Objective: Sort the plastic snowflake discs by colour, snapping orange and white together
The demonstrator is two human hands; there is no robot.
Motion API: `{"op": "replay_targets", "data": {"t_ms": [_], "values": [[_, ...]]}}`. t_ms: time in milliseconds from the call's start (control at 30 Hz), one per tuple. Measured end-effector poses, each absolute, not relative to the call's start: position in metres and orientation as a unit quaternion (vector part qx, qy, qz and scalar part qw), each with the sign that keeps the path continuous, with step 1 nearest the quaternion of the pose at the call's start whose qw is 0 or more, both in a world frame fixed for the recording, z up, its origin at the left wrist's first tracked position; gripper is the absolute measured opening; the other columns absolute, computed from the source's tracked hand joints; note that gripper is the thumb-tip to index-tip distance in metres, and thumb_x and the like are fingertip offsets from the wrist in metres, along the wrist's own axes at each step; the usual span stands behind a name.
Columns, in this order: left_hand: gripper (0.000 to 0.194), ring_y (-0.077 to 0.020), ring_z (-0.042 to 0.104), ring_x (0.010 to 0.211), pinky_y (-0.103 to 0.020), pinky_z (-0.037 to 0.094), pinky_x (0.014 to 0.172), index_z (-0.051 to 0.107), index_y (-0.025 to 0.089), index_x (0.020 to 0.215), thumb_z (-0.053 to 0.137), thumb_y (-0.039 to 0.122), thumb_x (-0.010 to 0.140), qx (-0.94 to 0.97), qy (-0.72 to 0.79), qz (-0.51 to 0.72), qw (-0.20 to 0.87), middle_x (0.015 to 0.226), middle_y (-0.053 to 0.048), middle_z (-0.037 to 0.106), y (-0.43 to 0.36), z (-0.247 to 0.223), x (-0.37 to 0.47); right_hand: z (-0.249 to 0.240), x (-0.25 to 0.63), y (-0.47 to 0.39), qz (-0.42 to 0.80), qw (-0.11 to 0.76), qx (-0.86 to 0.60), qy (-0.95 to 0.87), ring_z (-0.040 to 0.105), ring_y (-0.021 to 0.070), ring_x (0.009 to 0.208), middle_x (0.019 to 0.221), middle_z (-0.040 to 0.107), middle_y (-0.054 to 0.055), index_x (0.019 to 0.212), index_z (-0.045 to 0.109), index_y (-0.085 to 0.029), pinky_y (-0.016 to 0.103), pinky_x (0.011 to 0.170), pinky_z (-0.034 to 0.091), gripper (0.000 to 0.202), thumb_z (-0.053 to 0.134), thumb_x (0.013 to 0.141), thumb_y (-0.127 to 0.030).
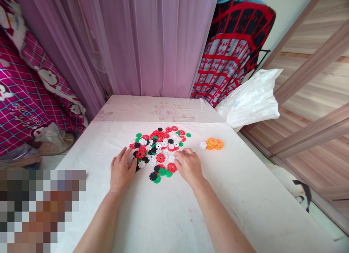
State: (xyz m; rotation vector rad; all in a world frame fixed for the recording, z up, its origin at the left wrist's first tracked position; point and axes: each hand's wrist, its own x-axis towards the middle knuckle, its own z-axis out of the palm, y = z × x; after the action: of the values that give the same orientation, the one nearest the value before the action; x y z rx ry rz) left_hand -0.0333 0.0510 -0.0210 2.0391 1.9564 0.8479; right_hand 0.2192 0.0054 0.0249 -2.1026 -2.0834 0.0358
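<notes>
A loose pile of flat, notched plastic snowflake discs (160, 157) in red, white, black and green lies spread on the white-covered table (174, 213). My left hand (121, 169) rests at the pile's left edge, its fingers apart and its thumb beside the black and white discs. On the right edge, my right hand (190, 164) has its fingers curled together close to a white disc (171, 158) and a red disc (172, 168). What the right fingertips hold, if anything, is hidden. Right of the pile lies a cluster of orange discs (215, 143) beside a white piece (203, 145).
A white plastic bag (252, 100) stands at the table's far right corner. Purple curtains (152, 42) hang behind the table. Wooden cabinet doors (313, 100) are to the right, and a magenta checked cloth (32, 89) hangs at the left.
</notes>
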Motion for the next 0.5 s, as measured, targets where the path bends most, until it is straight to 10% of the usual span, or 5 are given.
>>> {"op": "replay_targets", "data": {"t_ms": [500], "values": [[0.045, -0.0193, 0.069, 0.082, -0.054, 0.032, 0.116, 0.058, 0.023, 0.133, 0.046, 0.037, 0.092, 0.688, 0.656, 0.294, 0.102, 0.152, -0.012, 0.049, 0.052, -0.021, -0.036, 0.032, 0.183, 0.020, 0.047, 0.039, -0.742, -0.668, 0.062, 0.0265, 0.103, 0.100, 0.074, 0.014, 0.107, 0.067, -0.014, 0.036, 0.086, 0.043, 0.024, 0.063, 0.084, -0.020]]}}
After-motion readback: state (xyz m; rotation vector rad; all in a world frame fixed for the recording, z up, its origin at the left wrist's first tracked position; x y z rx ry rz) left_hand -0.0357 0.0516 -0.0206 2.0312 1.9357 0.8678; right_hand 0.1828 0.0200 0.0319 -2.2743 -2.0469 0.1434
